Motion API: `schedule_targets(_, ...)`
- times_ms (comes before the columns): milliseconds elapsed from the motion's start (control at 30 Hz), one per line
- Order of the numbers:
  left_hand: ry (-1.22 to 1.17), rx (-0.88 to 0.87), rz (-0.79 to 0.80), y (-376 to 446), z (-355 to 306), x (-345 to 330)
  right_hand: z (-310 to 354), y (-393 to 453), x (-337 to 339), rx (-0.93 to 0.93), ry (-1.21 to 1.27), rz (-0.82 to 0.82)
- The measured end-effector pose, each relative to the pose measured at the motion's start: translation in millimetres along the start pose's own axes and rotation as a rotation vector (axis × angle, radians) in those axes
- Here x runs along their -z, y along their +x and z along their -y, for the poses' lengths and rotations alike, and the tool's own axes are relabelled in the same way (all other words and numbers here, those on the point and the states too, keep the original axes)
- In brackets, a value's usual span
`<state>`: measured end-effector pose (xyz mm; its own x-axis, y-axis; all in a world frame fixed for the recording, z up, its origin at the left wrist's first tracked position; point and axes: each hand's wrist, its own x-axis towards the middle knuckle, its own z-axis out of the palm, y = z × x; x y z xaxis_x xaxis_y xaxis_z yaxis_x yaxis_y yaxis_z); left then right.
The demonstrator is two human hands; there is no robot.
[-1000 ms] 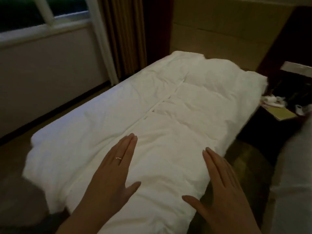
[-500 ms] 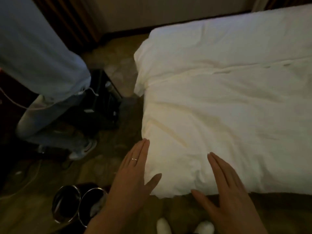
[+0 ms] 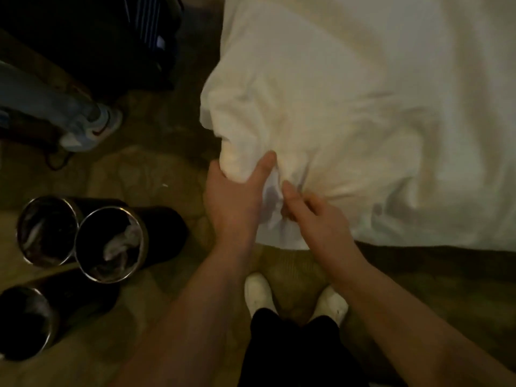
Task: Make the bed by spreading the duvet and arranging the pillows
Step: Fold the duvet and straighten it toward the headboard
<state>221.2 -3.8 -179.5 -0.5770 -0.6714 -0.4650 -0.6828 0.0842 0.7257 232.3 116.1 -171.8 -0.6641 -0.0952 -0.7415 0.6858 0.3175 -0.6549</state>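
Half a second ago my hands hovered flat over the duvet's corner; now both have closed on it and my view has tipped further down toward my feet.

Nearest me, my white shoes stand on the carpet just short of the bed. Above them, my left hand grips the duvet at its near-left corner, thumb on top, the other fingers wrapped under the bunched cloth. My right hand pinches the hem just beside it, thumb pressing a fold against curled fingers. The duvet lies across the bed, running off the top and right of the view, its corner gathered into creases around my grip.

To do this step well, I think I should spread my hands apart along the hem before pulling, so the corner opens out square instead of staying in a knot. I'd lift a little, draw the edge toward me and let it drop evenly over the bed's foot, then smooth the creases away from the corner.

To the left, three bins stand together on the floor, with pale stuff inside that I cannot identify. Further off, another person's leg and shoe stand by a dark piece of furniture I cannot make out.

No pillows are in view, nor the head of the bed, so I cannot judge how straight the duvet lies overall. The light is dim and the frame is blurred, and my left fingertips are hidden under the cloth.
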Motion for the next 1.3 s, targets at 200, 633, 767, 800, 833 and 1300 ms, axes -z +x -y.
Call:
schedule_targets(200,-0.312,0.487,0.444,-22.6,-18.8,41.7,-5.6,-23.7,-22.7,-0.303,0.657,0.004)
schedule_targets(633,-0.189,0.333,0.64,-56.3,8.6,80.9,-1.4,-73.6,-20.2,-0.321,0.613,-0.206)
schedule_targets(767,-0.137,0.344,0.534,-68.3,12.8,86.2,-3.4,-98.1,-20.7,-0.192,0.589,-0.333)
schedule_targets(800,-0.16,0.367,0.526,-70.0,12.4,88.3,-3.9,-99.8,-21.0,-0.277,0.718,-0.261)
schedule_targets(833,-0.193,0.401,0.537,-73.2,10.3,90.9,-4.4,-101.4,-20.1,-0.347,0.892,-0.16)
schedule_targets(1300,-0.534,0.616,0.568,-163.6,6.5,105.7,-4.0,-135.6,-2.5,-0.389,0.988,-0.11)
